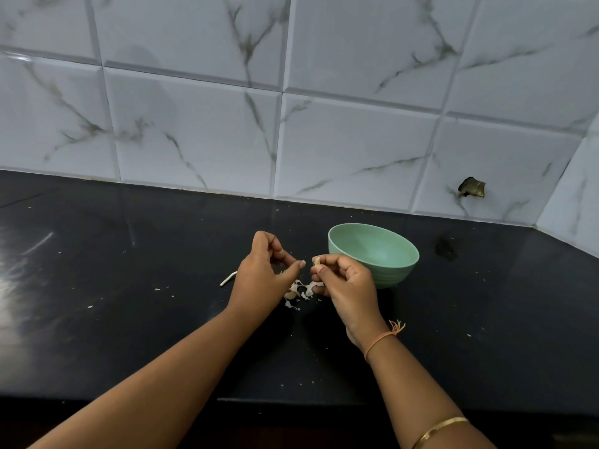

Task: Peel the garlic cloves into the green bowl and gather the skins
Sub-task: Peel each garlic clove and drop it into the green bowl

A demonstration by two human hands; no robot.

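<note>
A green bowl (pixel 385 251) stands on the black counter, right of centre; what lies inside it is hidden by its wall. My right hand (pixel 346 286) hovers just left of the bowl and pinches a small garlic clove (pixel 316 261) between thumb and forefinger. My left hand (pixel 265 273) is a short way to its left, fingers loosely curled, thumb pointing at the clove, with nothing visible in it. Under and between both hands lies a small heap of papery garlic skins (pixel 299 291). A pale garlic stem (pixel 228 279) lies left of my left hand.
The black counter (pixel 129 319) is dotted with tiny skin flakes. A white marbled tile wall (pixel 291 108) rises behind it, with a broken hole (pixel 471 188) at the right. The counter's front edge runs below my forearms.
</note>
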